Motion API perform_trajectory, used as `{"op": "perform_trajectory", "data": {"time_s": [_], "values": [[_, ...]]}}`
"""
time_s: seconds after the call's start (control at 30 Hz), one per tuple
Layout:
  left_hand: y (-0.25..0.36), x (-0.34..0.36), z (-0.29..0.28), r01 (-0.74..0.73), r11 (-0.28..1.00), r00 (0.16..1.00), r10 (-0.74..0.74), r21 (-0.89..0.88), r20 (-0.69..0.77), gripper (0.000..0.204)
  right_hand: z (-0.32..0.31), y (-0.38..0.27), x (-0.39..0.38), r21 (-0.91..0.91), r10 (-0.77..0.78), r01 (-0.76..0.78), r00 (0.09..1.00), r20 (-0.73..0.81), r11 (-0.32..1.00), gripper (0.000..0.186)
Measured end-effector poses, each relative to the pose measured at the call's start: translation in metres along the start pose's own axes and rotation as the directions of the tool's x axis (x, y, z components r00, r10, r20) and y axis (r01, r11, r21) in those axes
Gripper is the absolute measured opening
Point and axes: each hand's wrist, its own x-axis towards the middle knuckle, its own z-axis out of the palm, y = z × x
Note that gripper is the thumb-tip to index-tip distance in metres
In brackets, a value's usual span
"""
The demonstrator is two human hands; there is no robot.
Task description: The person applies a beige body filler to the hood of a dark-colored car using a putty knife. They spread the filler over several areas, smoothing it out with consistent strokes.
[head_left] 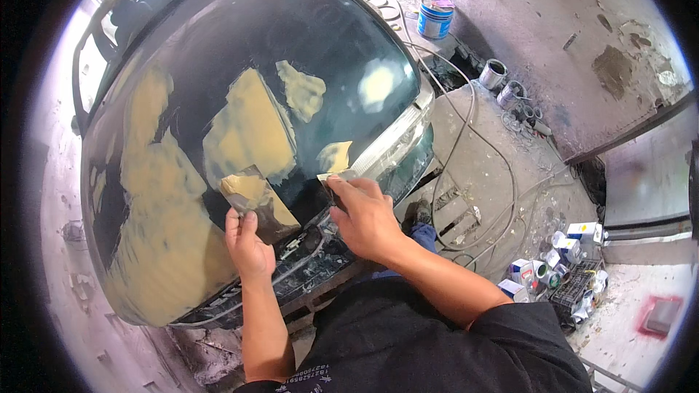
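A dark green car hood fills the left and middle of the view, marked with several patches of yellowish body filler. My left hand grips a dark flat plate loaded with a lump of the same filler. Close to the hood's front edge, my right hand is closed round a small putty spreader. The spreader's edge is at a small filler patch near the headlight. Most of the spreader is hidden under my fingers.
A blue paint can stands beyond the hood on the right. A looped hose lies on the floor. Open tins stand by the wall, and a black crate with cans and boxes sits at the lower right.
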Motion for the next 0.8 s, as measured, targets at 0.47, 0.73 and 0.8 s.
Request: {"op": "perform_trajectory", "data": {"time_s": [0.47,0.73,0.8], "values": [[0.024,-0.028,0.046,0.042,0.992,0.995,-0.030,-0.119,0.094,0.033,-0.002,0.042,0.010,0.156,0.075,-0.051,0.986,-0.151,0.986,0.057],[0.013,-0.038,0.021,0.076,0.989,0.996,-0.070,-0.126,0.054,0.034,0.027,0.018,0.029,0.229,0.205,-0.173,0.970,-0.128,0.958,0.056],[0.012,-0.039,0.019,0.075,0.989,0.996,-0.069,-0.131,0.051,0.035,0.039,0.006,0.016,0.255,0.165,-0.124,0.976,-0.143,0.959,0.055]]}}
